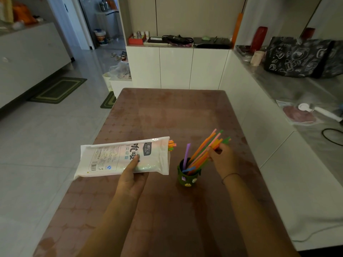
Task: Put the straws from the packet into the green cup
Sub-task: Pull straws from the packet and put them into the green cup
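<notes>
Over the table [167,112], the left hand [132,175] grips the soft, crinkly straw packet [118,158] mid-body while the right hand [221,160] pinches light, stiff straws [204,149] mid-length, their lower ends in the green cup [188,178].

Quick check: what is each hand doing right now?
Left hand: grips the straw packet.
Right hand: holds a bunch of straws, lower ends in the green cup.
</notes>
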Motion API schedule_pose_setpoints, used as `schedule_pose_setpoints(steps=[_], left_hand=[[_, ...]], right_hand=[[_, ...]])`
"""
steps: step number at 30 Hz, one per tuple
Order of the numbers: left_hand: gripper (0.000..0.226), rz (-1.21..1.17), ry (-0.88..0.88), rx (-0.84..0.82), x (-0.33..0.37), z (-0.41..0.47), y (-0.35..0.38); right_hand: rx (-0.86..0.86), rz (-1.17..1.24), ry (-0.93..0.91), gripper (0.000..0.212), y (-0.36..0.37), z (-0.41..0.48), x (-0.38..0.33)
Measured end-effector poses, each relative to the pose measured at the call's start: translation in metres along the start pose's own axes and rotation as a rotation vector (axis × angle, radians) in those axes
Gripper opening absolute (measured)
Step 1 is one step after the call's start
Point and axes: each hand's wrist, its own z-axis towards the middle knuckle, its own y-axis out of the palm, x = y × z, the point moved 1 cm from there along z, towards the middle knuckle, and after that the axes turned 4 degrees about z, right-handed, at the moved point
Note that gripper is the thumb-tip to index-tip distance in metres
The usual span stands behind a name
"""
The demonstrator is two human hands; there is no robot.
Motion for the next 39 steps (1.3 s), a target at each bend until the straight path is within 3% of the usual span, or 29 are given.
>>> schedule_pose_setpoints(steps=[7, 12, 16, 19, 22, 25, 27, 31, 39], left_hand=[[0.039, -0.005, 0.004, -0.007, 0.001, 0.0, 0.005], [0.037, -0.002, 0.007, -0.017, 0.002, 0.0, 0.005], [0.034, 0.006, 0.007, -0.027, 0.001, 0.0, 0.007], [0.032, 0.021, 0.015, -0.048, 0.0, -0.001, 0.011], [0.034, 0.077, 0.043, -0.092, 0.001, -0.005, 0.017], [0.036, 0.156, 0.081, -0.131, 0.004, -0.011, 0.026], [0.04, 0.215, 0.122, -0.147, 0.006, -0.016, 0.032], [0.048, 0.297, 0.202, -0.18, 0.009, -0.025, 0.039], [0.052, 0.29, 0.204, -0.227, 0.013, -0.029, 0.034]], right_hand=[[-0.097, -0.015, 0.074, 0.02, -0.004, -0.002, 0.001], [-0.13, -0.157, 0.117, 0.039, -0.018, -0.006, 0.0], [-0.194, -0.156, 0.124, 0.04, -0.027, -0.009, -0.012], [-0.207, 0.124, 0.137, 0.027, -0.023, -0.013, -0.026], [-0.229, 0.651, 0.311, 0.016, -0.002, -0.024, -0.045], [-0.279, 0.952, 0.511, 0.032, 0.024, -0.032, -0.054], [-0.302, 1.023, 0.57, 0.038, 0.036, -0.036, -0.059], [-0.304, 1.104, 0.584, 0.03, 0.051, -0.038, -0.068], [-0.385, 1.095, 0.44, 0.03, 0.061, -0.046, -0.072]])
